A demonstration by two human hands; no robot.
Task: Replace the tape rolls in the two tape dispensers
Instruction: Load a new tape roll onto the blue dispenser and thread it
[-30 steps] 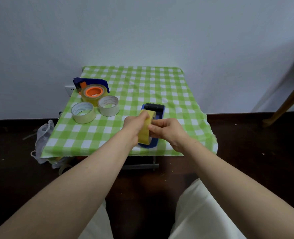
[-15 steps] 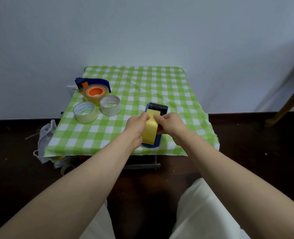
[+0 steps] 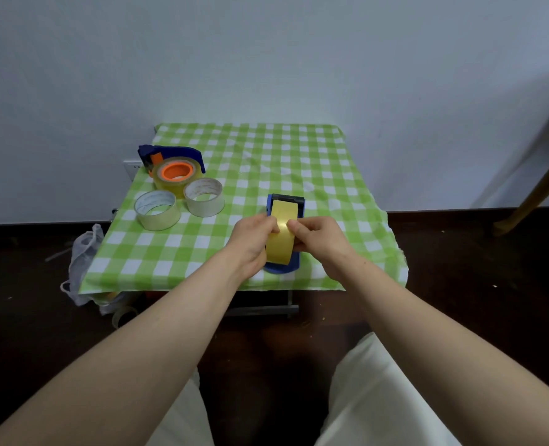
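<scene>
Tape, a yellow tape roll [image 3: 279, 241], stands on edge inside the nearer blue tape dispenser [image 3: 283, 268], its broad outer band facing up toward the camera. Whether it sits fully on the hub cannot be told, since the hands cover its sides. The left hand [image 3: 250, 241] grips the roll's left side with curled fingers. The right hand [image 3: 320, 236] pinches its right edge, thumb and forefinger meeting on the yellow band close to the left thumb. This dispenser lies near the front edge of the table, a little right of centre, with its black roller end [image 3: 288, 198] pointing away from the person. Under it is a green-and-white checked tablecloth [image 3: 266, 156] that covers the whole tabletop and hangs over the near edge. Well apart, at the far left of the cloth, the second blue tape dispenser [image 3: 183, 152] lies on its side holding a yellowish roll on an orange hub [image 3: 174, 171]. Just in front of it two loose pale tape rolls lie flat, touching or nearly touching each other: the left one [image 3: 157, 217] nearer the person, the right one [image 3: 204, 206] just beside the loaded dispenser. A translucent plastic bag [image 3: 83, 252] sits on the dark floor [image 3: 25, 317] beside the table's left corner, and a wall socket [image 3: 131, 167] shows behind that side. A slanted wooden leg [image 3: 537, 188] leans at the far right against the pale wall [image 3: 266, 59]. White trousers [image 3: 379, 397] fill the bottom between the bare forearms.
</scene>
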